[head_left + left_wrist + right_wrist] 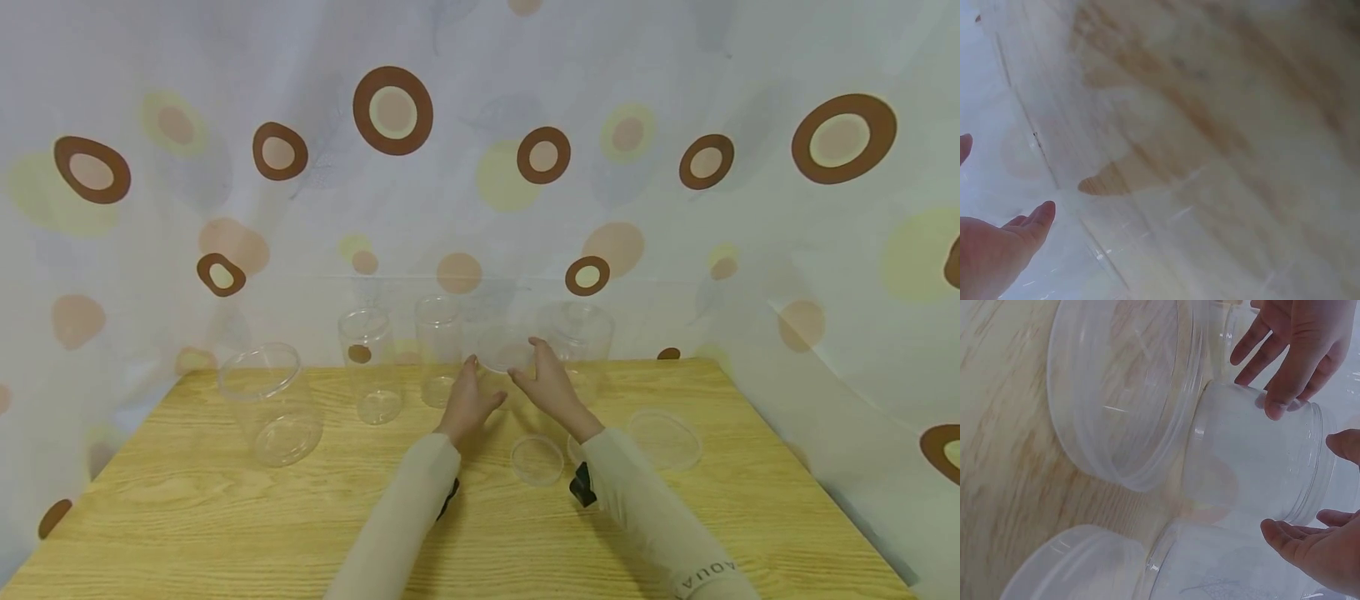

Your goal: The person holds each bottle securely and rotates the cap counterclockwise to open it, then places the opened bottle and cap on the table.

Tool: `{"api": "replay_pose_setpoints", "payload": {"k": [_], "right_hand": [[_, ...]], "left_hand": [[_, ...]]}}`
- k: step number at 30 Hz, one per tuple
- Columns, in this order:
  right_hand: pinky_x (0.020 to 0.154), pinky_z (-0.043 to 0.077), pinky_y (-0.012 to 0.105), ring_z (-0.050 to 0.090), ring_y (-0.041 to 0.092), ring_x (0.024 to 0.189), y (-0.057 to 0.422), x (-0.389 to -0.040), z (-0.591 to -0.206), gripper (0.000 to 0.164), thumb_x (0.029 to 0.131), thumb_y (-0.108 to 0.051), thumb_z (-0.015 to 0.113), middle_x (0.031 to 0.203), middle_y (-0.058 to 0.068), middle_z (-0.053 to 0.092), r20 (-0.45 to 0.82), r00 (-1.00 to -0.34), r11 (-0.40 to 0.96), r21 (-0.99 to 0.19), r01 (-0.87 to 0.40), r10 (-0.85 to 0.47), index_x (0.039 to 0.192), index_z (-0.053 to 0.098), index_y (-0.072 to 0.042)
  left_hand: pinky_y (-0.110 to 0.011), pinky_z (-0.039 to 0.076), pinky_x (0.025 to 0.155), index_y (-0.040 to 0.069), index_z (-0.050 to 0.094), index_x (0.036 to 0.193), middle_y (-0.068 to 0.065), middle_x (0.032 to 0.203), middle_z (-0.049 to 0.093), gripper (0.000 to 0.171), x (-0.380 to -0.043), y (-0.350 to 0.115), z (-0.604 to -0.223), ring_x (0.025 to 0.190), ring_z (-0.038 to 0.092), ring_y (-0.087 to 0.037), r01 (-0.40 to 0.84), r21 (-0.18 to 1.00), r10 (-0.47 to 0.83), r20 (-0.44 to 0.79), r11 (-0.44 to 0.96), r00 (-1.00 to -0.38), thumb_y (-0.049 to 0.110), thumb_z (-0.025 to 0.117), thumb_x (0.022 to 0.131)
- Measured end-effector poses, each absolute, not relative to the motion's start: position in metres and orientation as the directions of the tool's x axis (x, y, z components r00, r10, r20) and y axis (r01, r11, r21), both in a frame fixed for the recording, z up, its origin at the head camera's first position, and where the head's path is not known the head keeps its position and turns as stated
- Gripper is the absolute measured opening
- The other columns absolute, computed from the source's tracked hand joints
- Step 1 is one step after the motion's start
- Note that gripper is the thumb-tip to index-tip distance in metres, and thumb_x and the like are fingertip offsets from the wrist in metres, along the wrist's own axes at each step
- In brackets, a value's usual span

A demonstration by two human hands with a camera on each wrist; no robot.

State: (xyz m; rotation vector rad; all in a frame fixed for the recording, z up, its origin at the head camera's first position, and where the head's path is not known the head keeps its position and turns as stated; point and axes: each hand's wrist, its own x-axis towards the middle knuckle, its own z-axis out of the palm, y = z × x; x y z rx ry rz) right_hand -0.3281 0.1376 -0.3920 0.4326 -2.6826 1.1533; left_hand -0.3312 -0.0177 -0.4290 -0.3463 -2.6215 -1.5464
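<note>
A clear plastic jar (1254,450) stands between the two hands, toward the back of the table. My left hand (467,408) holds its side, the thumb lying across the front, as the right wrist view shows. At the jar's round top edge, my right hand (551,383) has its thumb and fingers spread about the rim. That top edge shows ridged rings in the right wrist view; whether a lid sits on it I cannot tell. The left wrist view is blurred and catches part of a hand (1007,250) at its left edge.
Left of the hands stand a wide clear jar (273,408) and two tall jars, one (372,367) beside the other (438,354). A wide jar (588,342) is behind the right hand. Lids lie in front: a small one (537,461), one partly hidden by the sleeve, a large one (665,439).
</note>
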Motion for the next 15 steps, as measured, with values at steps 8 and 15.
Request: {"api": "replay_pose_setpoints", "payload": {"k": [8,15], "right_hand": [[0.102,0.033,0.054,0.033,0.043,0.128,0.1369,-0.3282,-0.3927,0.068,0.089,-0.025,0.057,0.141,0.028,0.03,0.288,-0.942,0.661,-0.675,-0.329,-0.175,0.139,0.022,0.006],[0.1,0.035,0.053,0.037,0.043,0.125,0.1362,-0.3274,-0.3925,0.068,0.089,-0.025,0.058,0.139,0.028,0.031,0.295,-0.94,0.657,-0.676,-0.333,-0.174,0.139,0.023,0.006]], "left_hand": [[-0.047,0.028,0.108,-0.007,0.017,0.141,-0.025,0.144,0.029,0.077,-0.3339,-0.018,-0.4303,0.133,0.029,-0.037,0.263,0.847,0.148,0.218,0.462,-0.965,0.017,0.065,0.085],[-0.046,0.026,0.109,-0.005,0.016,0.142,-0.023,0.145,0.027,0.078,-0.3342,-0.0169,-0.4303,0.135,0.027,-0.036,0.269,0.853,0.157,0.221,0.447,-0.962,0.017,0.065,0.086]]}}
